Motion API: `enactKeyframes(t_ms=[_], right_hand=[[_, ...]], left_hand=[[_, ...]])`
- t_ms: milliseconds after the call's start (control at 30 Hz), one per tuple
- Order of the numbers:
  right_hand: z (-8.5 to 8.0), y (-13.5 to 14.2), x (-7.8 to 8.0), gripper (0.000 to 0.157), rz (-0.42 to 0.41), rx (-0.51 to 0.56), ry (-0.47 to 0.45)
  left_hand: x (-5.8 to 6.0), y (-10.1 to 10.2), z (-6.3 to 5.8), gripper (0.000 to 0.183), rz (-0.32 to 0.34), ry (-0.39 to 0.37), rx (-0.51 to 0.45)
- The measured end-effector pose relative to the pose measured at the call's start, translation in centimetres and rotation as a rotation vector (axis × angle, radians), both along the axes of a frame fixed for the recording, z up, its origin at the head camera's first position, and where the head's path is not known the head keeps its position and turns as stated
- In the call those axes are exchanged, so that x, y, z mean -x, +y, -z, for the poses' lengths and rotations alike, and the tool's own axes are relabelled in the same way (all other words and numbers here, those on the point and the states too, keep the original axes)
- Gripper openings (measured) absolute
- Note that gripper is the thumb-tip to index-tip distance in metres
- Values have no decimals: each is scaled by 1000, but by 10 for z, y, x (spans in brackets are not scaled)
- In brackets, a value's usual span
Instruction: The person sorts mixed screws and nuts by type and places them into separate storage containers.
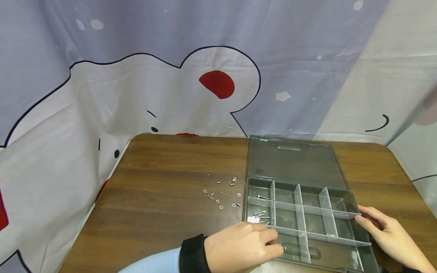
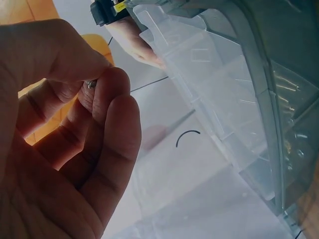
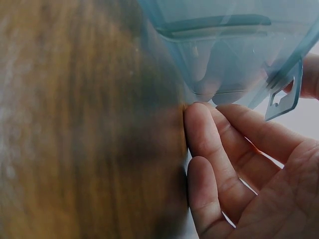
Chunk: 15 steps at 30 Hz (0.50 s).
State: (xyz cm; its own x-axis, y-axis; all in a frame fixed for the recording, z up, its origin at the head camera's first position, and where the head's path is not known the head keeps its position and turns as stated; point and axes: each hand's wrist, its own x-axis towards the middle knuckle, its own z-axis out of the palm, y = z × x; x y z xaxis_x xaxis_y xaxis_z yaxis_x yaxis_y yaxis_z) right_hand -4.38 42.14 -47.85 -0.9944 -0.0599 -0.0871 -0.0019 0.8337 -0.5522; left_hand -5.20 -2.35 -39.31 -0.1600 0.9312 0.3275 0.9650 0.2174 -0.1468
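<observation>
As loose hardware lay scattered across a wood-grain desk [image 1: 153, 216], a person's left hand [image 1: 242, 242] hung over the near left corner of a gray, see-through organizer box [image 1: 314, 220], thumb and forefinger closed on a small metal piece [image 2: 91, 84] — mostly hidden between the fingertips. The right hand [image 1: 389, 227], its fingers loosely extended and gripping nothing, touched the box's right side. The lid [image 1: 293, 161] was folded back toward the far edge of the desk. Several screws [image 1: 262, 217] sat in the middle compartment of the leftmost column, with another screw [image 1: 263, 197] in the compartment behind it. Just left of the box, small screws [image 1: 223, 193] and metal rings [image 1: 217, 201] were spread apart on the desk. A black band [image 1: 194, 254] circled the left wrist below a pale blue sleeve [image 1: 150, 261] — a cartoon-patterned curtain [image 1: 290, 45] hung behind.
</observation>
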Motion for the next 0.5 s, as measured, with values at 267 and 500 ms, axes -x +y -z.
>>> enactKeyframes(t_ms=[267,500], right_hand=[[0,0,-1,56,14,1,-40],[-1,-2,-1,55,12,16,-39]], left_hand=[[2,-7,1,84,-112,-76,151],[7,-17,2,111,-162,-140,192]])
